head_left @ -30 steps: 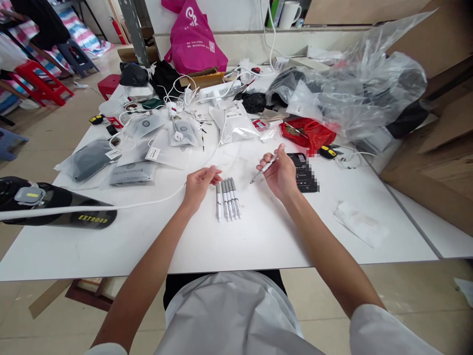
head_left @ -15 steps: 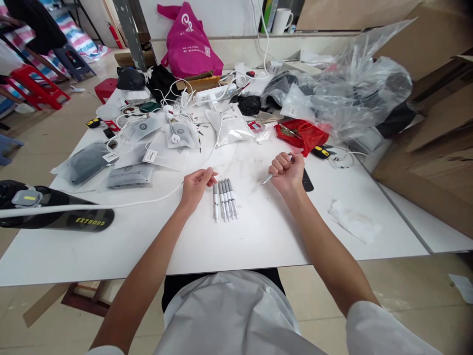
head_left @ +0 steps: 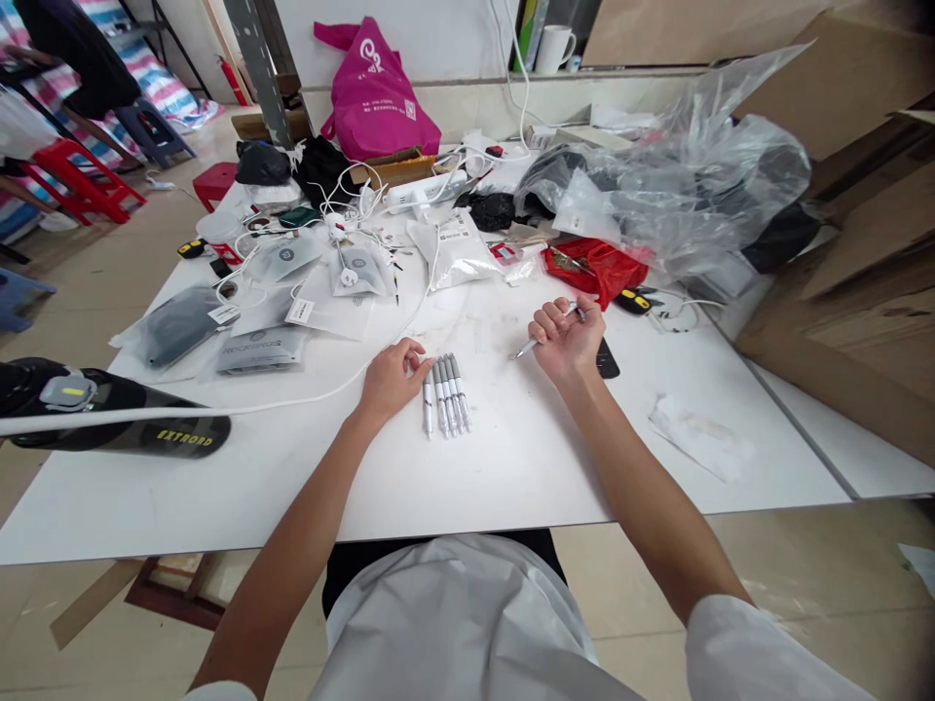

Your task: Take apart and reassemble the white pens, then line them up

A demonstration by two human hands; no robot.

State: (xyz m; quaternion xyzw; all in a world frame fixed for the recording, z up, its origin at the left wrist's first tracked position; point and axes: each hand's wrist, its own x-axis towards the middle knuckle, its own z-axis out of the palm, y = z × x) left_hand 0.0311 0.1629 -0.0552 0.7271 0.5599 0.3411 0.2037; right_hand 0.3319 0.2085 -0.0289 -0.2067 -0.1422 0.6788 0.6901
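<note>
The right hand (head_left: 566, 341) has its grip closed around 1 pen (head_left: 542, 336), tip pointing toward 9 o'clock just above the white counter (head_left: 511, 467). The left hand (head_left: 391, 380) rests on the counter, fingers loosely curled and holding nothing, touching the row of pens (head_left: 445, 394) at its 3 o'clock. A black phone (head_left: 608, 358) lies partly under the right hand.

White table (head_left: 511, 467): pen row (head_left: 445, 394) centre, pouches (head_left: 255, 321) far left, plastic bags (head_left: 679, 185) far right, paper scrap (head_left: 699, 436) near right.
</note>
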